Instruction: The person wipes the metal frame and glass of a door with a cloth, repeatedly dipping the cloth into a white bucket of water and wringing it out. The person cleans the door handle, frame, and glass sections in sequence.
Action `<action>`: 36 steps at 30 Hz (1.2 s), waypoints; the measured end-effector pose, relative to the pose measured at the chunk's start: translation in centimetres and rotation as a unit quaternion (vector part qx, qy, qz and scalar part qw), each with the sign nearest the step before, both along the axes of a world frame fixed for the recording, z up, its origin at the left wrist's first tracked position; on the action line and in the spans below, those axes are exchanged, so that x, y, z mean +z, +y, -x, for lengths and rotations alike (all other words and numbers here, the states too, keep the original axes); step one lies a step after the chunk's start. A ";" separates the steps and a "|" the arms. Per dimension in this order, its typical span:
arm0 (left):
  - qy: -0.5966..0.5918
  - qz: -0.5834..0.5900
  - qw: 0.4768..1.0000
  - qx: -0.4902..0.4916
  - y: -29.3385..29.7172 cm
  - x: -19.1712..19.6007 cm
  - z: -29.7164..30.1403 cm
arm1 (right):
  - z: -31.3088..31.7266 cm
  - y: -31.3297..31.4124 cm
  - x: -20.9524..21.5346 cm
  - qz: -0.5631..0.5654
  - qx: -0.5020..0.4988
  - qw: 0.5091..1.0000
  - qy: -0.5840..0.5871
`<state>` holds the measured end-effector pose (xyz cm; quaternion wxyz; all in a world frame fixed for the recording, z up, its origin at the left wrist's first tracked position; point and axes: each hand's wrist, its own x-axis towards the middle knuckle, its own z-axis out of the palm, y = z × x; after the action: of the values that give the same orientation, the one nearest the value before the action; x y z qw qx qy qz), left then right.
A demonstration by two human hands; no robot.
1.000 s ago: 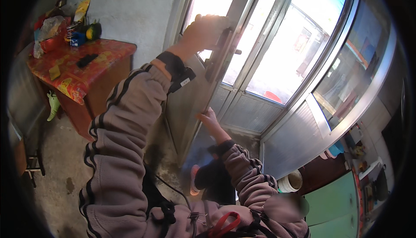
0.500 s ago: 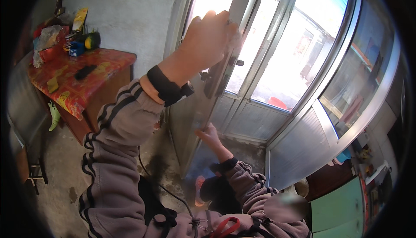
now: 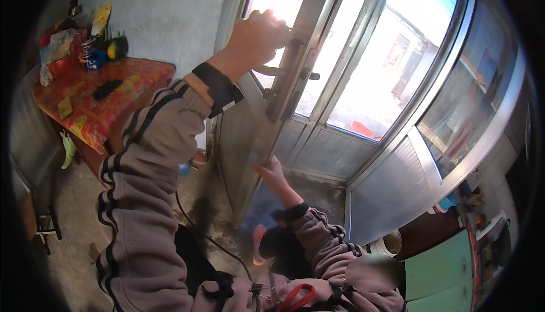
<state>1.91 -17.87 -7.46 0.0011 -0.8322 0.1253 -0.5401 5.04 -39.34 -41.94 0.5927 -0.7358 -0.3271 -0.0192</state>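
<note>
Floor: in the head view, bare concrete [image 3: 79, 221], stained dark in patches, with a black cable [image 3: 218, 249] running across it.
Wall: grey-white and scuffed plaster [image 3: 176, 22] rose behind the table.
Table: its red, yellow-patterned cover [image 3: 136, 73] bore a dark flat object [image 3: 107, 89] and a small yellow piece [image 3: 65, 107]; toward the wall sat a clear plastic bag [image 3: 59, 47], a blue container [image 3: 96, 59] and a rounded green-and-yellow item [image 3: 118, 47].
Lower right: a pale green cabinet [image 3: 440, 269] stood near a white bucket [image 3: 388, 243].
Glazing: bright daylight came through a tall metal-framed pane [image 3: 392, 68], beyond which a red tub [image 3: 362, 130] lay outside; another half-glazed panel [image 3: 392, 195] was angled at the right.
Metal door: the leaf [image 3: 244, 136] stood open in front of the person, left of the tall pane, its narrow edge facing them; silvery grey and dull, with glass above, a solid lower panel and a lever handle [image 3: 269, 70] above a long lock plate [image 3: 277, 105].
Left hand: bent fingers [image 3: 255, 38] were up at the door's edge, above the handle; whether they gripped anything could not be told.
Right hand: lower down, this hand [image 3: 275, 178] was closed on the same edge.
</note>
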 end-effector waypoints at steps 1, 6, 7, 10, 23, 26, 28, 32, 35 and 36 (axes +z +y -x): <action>-0.002 -0.008 1.000 0.004 -0.1 -0.3 0.5 | 0.0 0.1 0.0 0.043 -0.025 0.999 0.012; -0.063 0.001 0.998 -0.023 0.0 -0.2 2.3 | 0.1 0.7 -0.3 -0.014 -0.002 1.000 0.012; -0.088 -0.003 0.996 -0.029 0.0 0.0 2.2 | 0.1 1.0 -0.3 0.010 -0.021 0.999 0.038; -0.122 -0.002 0.991 -0.045 0.1 -0.4 1.1 | -0.3 1.7 -0.7 0.000 -0.023 0.999 0.022; 0.295 -0.047 0.948 -0.107 3.8 -0.7 -4.8 | -1.9 1.3 -0.7 0.019 -0.034 0.997 0.060; 0.345 0.021 0.915 -0.209 4.9 -0.9 -2.8 | -1.6 1.3 -0.6 0.002 -0.026 0.998 0.062; 0.324 0.231 0.850 -0.346 6.1 -2.4 -1.5 | -1.6 1.3 -0.7 -0.021 -0.007 0.999 0.034; 0.208 0.432 0.801 -0.359 5.4 -4.5 -0.6 | -2.0 1.2 -1.2 0.052 -0.044 0.997 0.039; -0.043 0.220 0.911 -0.345 2.1 -5.6 0.6 | -2.0 1.2 -1.4 -0.006 -0.033 0.996 0.078; -0.126 0.144 0.939 -0.286 0.6 -5.9 1.1 | -1.9 1.3 -1.4 -0.025 -0.019 0.999 0.030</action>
<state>0.80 -17.30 -13.34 -0.2571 -0.6780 0.2775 -0.6302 6.97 -38.09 -43.39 0.6197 -0.7273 -0.2945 -0.0164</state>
